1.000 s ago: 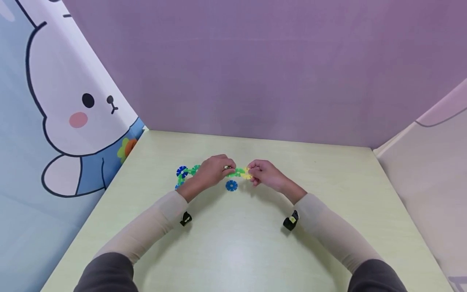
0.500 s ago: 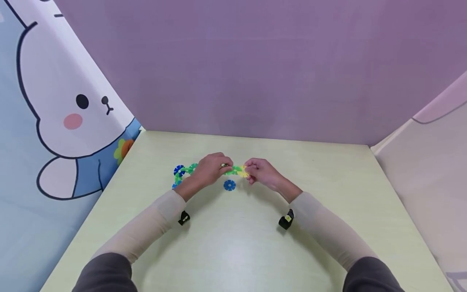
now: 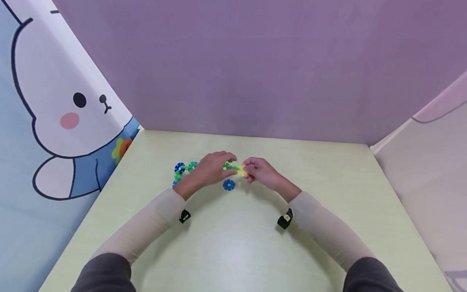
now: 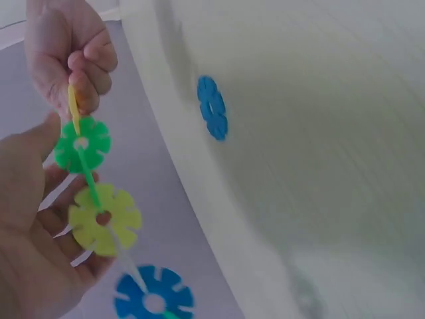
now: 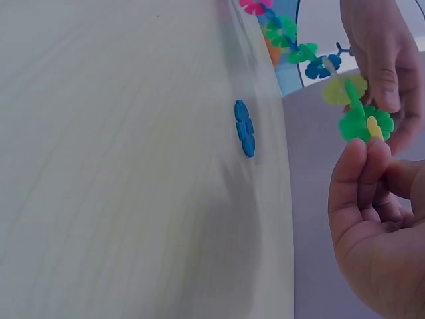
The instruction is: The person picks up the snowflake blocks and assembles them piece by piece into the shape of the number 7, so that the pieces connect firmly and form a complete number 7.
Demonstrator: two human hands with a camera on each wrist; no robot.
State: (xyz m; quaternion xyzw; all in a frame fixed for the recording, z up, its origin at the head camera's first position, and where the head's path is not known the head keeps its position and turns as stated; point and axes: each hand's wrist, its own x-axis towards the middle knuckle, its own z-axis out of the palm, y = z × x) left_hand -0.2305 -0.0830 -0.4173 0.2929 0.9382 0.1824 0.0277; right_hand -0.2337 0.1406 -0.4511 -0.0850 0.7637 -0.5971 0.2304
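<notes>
A chain of interlocking plastic snowflake discs runs between the hands. My right hand (image 3: 263, 173) pinches the yellow disc (image 3: 240, 171) at the chain's right end, mostly covered by fingertips in the right wrist view. Slotted into it is a green disc (image 4: 83, 147), followed by a yellow-green disc (image 4: 123, 222) and a blue disc (image 4: 156, 282). Around this stretch my left hand (image 3: 209, 168) has thumb and fingers spread apart, the fingers behind the chain. Farther left the chain bends at a dark blue disc (image 3: 179, 168); a pink disc (image 5: 255, 5) shows in the right wrist view.
A loose blue disc (image 3: 229, 185) lies on the pale table (image 3: 233, 243) just in front of the hands. A purple panel (image 3: 255, 73) stands along the table's back edge, with a rabbit-print cloth (image 3: 47, 89) on the left and a pale cloth (image 3: 438, 170) on the right.
My left thumb and fingers have parted from their grip on the chain. The right hand keeps its pinch on the yellow disc. The whole head view has shifted slightly.
</notes>
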